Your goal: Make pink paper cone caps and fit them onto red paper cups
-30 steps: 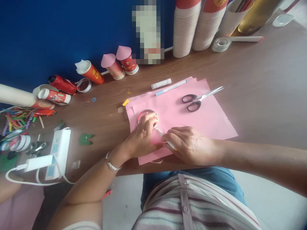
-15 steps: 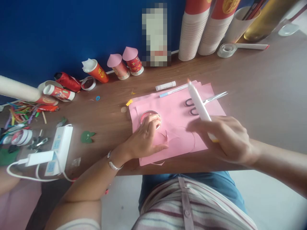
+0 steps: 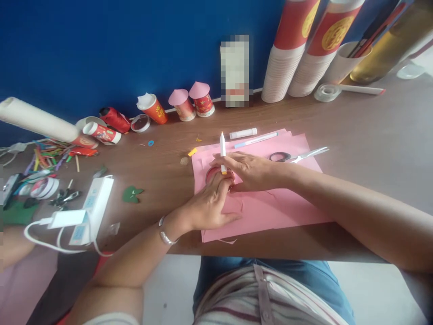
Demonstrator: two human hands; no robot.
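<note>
My left hand [image 3: 213, 198] rests on a round, thin-rimmed object [image 3: 212, 173] lying on the pink paper [image 3: 257, 212]; its fingers are bent over the near side and its thumb is stretched out. Fingers hide much of the round object, so I cannot tell its kind. Right beside it, my right hand [image 3: 248, 169] grips a white marker [image 3: 222, 146], its narrow end pointing to the back and its yellow-marked end toward me. The fingertips of both hands are close together. Under my right forearm, scissors [image 3: 301, 157] lie partly covered on the paper.
A white glue-stick-like tube [image 3: 243, 133], a pen [image 3: 257, 140] and a yellow cap [image 3: 192, 152] lie around the paper's far edge. Two cone-topped cups [image 3: 202, 101] and tall paper-cup stacks [image 3: 282, 67] stand along the blue wall. A power strip [image 3: 91, 212] lies left.
My right hand has moved left with the marker, from above the scissors to beside my left hand. My left hand stays on the round object; the view has shifted slightly.
</note>
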